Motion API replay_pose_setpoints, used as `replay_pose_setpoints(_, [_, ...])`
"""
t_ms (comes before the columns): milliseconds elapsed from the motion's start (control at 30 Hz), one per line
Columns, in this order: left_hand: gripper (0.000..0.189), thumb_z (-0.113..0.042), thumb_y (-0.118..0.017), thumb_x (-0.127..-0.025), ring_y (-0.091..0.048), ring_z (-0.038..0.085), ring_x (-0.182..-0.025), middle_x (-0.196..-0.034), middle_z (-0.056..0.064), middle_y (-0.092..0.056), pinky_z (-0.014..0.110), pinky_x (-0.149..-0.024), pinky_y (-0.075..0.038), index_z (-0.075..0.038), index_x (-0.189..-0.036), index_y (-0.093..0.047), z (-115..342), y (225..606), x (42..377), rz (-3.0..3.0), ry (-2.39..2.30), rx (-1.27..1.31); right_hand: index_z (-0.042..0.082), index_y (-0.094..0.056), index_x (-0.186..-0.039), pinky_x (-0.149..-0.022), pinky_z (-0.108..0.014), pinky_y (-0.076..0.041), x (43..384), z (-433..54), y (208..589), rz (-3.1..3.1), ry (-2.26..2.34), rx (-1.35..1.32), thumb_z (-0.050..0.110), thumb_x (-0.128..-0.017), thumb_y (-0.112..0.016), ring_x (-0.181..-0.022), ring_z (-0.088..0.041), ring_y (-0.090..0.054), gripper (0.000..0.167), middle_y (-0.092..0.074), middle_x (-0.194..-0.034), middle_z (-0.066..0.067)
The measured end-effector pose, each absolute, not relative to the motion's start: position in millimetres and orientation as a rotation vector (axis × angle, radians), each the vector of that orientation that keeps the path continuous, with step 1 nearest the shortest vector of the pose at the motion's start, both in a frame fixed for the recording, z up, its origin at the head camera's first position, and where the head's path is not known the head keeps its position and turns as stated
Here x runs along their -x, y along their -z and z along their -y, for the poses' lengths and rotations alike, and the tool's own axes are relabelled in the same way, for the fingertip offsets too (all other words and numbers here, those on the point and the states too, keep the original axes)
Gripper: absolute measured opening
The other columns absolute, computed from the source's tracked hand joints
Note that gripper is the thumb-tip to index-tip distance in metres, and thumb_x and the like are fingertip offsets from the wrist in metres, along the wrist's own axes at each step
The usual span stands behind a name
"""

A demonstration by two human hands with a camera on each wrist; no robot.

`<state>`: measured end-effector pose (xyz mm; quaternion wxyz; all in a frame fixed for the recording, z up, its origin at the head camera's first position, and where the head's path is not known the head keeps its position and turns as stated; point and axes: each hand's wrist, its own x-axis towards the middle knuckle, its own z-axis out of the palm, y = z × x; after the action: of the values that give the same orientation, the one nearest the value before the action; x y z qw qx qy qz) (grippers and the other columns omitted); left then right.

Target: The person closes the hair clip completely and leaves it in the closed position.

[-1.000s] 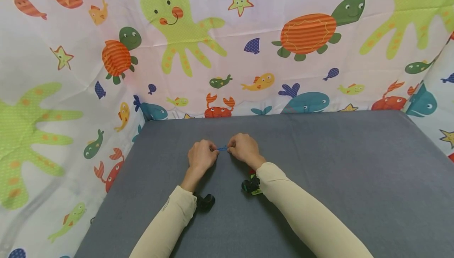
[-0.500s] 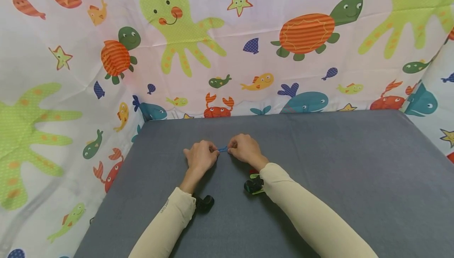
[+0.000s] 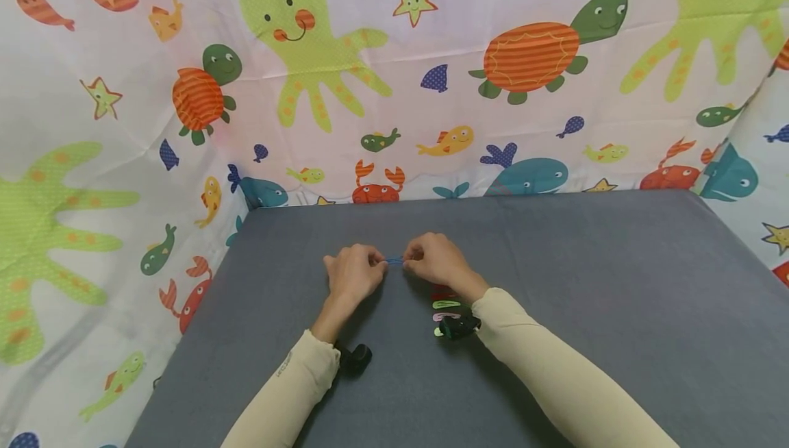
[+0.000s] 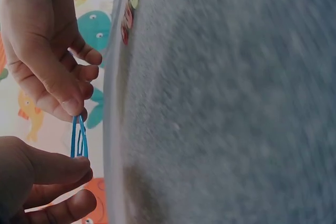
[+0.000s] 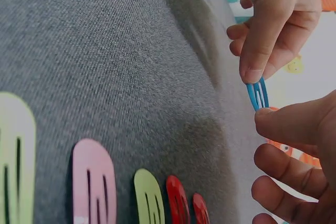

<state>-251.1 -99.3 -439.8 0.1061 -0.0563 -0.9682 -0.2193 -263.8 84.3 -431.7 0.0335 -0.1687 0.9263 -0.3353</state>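
A blue snap hair clip [image 3: 394,261] is held above the grey table, stretched between both hands. My left hand [image 3: 356,273] pinches one end between thumb and finger. The other end is pinched by my right hand [image 3: 434,259]. Seen from the left wrist, the clip [image 4: 73,139] looks narrow, with slim blue legs and gaps between them. In the right wrist view the thumb of my right hand [image 5: 299,124] covers the clip's lower end, while its other fingers stay loosely bent away from the clip.
Beneath my right forearm lies a row of several snap hair clips: a light green clip [image 3: 446,304], a pink clip [image 5: 93,182], a red clip [image 5: 177,198] and others. The grey table [image 3: 585,297] meets a sea-animal curtain [image 3: 456,105] at the back and sides.
Both hands have shifted slightly to the right with the blue hair clip between them. My right forearm has moved right, uncovering more of the clip row.
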Motion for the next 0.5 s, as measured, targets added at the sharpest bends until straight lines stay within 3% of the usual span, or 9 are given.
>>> replay_pose_setpoints(300, [0.008,-0.024,-0.079,-0.089,-0.06,0.017,-0.074,-0.073,-0.004,-0.072,0.05,-0.079,-0.034,-0.018,-0.084,-0.081,88.9,428.7,239.0,2.853,0.696,0.217,0.013,-0.08,-0.094,-0.077,-0.039,-0.056,255.0,-103.1,428.3,-2.863,1.096,0.587,0.017,-0.092,-0.074,-0.082,-0.015,-0.069,0.007,-0.078,-0.092,0.0])
replay_pose_setpoints(500, [0.007,-0.024,-0.079,-0.089,-0.058,0.014,-0.072,-0.073,-0.006,-0.071,0.046,-0.076,-0.031,-0.018,-0.086,-0.082,82.7,424.7,231.3,2.855,0.758,0.269,0.01,-0.08,-0.094,-0.071,-0.035,-0.053,248.0,-115.3,426.4,-2.837,1.165,0.6,0.015,-0.092,-0.074,-0.073,-0.011,-0.066,0.008,-0.077,-0.087,0.0])
